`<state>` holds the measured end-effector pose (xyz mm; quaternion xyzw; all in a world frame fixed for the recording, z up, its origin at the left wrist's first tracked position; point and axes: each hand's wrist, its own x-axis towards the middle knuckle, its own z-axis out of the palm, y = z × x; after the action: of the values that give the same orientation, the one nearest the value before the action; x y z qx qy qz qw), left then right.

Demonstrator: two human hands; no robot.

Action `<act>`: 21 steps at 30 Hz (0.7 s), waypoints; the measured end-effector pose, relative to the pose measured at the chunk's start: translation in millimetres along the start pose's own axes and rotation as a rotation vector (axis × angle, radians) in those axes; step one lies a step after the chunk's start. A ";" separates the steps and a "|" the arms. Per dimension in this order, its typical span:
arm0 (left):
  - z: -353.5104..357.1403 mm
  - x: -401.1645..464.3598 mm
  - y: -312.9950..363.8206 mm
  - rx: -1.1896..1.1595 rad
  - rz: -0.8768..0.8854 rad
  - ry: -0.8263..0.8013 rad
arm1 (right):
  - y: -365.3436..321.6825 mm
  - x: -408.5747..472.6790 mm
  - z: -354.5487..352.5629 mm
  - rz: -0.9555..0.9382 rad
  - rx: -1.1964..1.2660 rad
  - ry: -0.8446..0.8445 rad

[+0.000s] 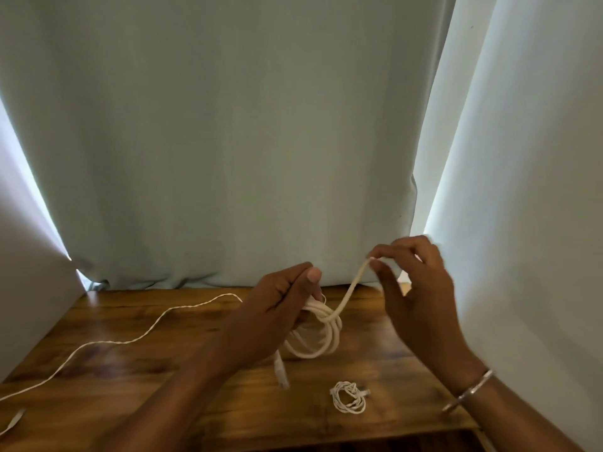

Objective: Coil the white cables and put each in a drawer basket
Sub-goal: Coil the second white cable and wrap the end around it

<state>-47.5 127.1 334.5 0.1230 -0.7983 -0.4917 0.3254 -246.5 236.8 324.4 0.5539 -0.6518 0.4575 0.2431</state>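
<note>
My left hand [277, 301] grips a coil of thick white cable [318, 340] at its top, holding the loops above the wooden table [195, 402]. My right hand [414, 288] pinches the cable's free end between thumb and forefinger, raised up and to the right, with the strand wrapped across the coil. One plug end [281, 375] dangles below the coil. A small, thin white cable [348, 397] lies coiled on the table near my right forearm. A long thin twisted white cable [130, 339] trails uncoiled across the table's left side.
A pale green curtain [228, 141] hangs right behind the table. White panels stand close at the left [26, 288] and right [528, 223]. A flat white connector [14, 422] lies at the table's front left edge. No drawer basket is in view.
</note>
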 end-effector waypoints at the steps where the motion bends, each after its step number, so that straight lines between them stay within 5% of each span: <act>1: 6.2 0.4 3.3 -0.033 -0.002 0.012 | -7.3 -3.4 6.6 0.057 0.144 -0.038; 6: 17.8 9.7 -1.2 -0.030 0.037 0.180 | -45.1 -9.4 12.9 0.495 0.772 -0.318; 13: 18.7 6.6 -13.5 0.093 0.046 0.299 | -61.7 -16.2 10.6 0.962 1.087 -0.572; 21: 17.7 6.9 -19.9 0.205 0.134 0.402 | -64.6 -17.4 15.6 0.929 0.932 -0.594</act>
<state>-66.6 126.3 314.6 0.1976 -0.7695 -0.3507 0.4958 -177.9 234.1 324.0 0.3665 -0.5955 0.5744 -0.4256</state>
